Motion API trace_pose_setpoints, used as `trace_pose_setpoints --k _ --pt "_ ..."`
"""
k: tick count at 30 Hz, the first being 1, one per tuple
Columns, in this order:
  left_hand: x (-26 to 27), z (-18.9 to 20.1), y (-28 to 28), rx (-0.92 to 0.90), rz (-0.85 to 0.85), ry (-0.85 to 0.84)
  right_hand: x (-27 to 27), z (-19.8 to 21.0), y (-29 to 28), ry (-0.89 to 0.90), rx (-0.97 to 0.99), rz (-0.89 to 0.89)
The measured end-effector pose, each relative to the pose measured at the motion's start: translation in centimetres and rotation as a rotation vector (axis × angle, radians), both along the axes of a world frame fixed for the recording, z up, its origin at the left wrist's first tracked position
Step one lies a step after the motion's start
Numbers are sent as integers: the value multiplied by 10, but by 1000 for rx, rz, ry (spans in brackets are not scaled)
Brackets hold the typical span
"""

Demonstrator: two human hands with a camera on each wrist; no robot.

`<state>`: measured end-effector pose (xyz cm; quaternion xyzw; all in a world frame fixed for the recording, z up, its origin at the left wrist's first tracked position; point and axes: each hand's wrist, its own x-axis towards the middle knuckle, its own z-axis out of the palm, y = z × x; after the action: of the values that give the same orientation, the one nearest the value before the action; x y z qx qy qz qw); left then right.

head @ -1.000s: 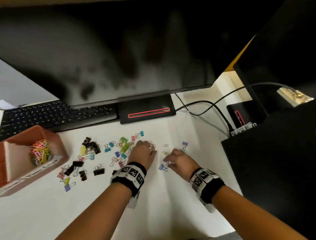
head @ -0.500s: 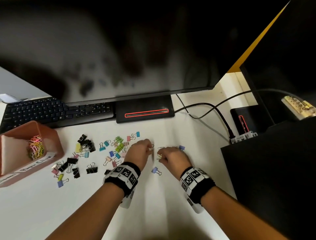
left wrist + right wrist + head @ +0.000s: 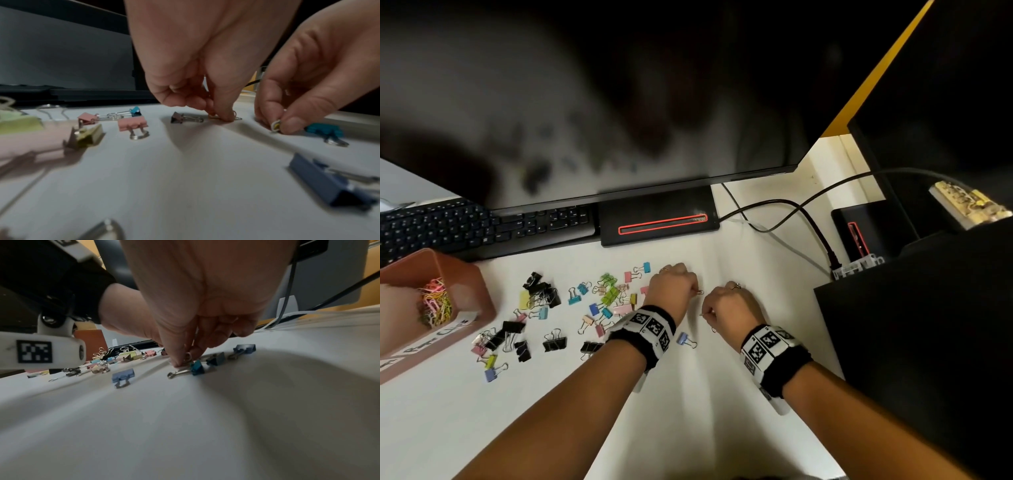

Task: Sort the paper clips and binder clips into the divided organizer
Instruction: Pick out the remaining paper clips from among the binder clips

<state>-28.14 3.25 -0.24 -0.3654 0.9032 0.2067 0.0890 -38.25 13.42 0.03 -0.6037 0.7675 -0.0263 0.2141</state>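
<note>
Since half a second ago, both hands are kept low on the desk [image 3: 688,428]. A paper clip [image 3: 236,117] is pinched under the curled left hand [image 3: 671,286]. Another clip [image 3: 276,125] is pinched by the right hand [image 3: 729,305].

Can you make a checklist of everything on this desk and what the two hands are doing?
Surface: white desk, bare in front.
Job's things: binder clips scattered left of the hands; coloured paper clips lie in the orange organizer.
Clutter: nothing seen.
Grippers: left hand pinches a paper clip on the desk; right hand pinches small paper clips.
Cables: black cable behind the hands.
Surroundings: monitor, keyboard, black box.
</note>
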Motion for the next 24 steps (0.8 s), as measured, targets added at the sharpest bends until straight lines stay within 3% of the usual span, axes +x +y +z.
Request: trace_pose_setpoints --k 6,10,13,18,24 --pt "5 3 10 -91 -65 -81 -1 10 -5 -103 50 -1" --pt "16 1 10 -6 2 22 2 9 -9 -88 78 -3" --pt "35 6 2 47 163 201 -1 9 -13 -146 151 -8" --pt "81 27 -17 117 370 342 -17 11 -12 -483 40 -270" --pt "138 45 -24 189 488 338 -37 12 -1 -530 -133 -443"
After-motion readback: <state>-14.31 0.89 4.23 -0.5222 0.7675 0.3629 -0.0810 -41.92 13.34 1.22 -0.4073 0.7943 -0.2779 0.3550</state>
